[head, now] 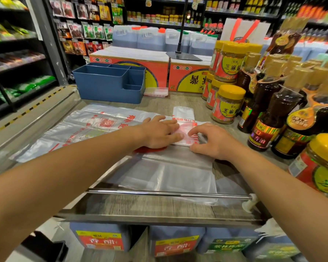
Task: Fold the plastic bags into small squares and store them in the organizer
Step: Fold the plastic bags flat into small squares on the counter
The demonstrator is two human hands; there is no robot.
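Left hand: grip spread, fingers straight, palm pressing flat on folded part of plastic bag. Right hand: fingers bent, fingertips and thumb pinching right edge of same fold. Bag lies on counter between both hands, clear unfolded length trailing toward person. More flat bags spread just left. Blue organizer stands beyond, well apart from hands. Small folded stack beside organizer.

Jar label: 芝麻酱; bottle: 香油; jug: 香醋.
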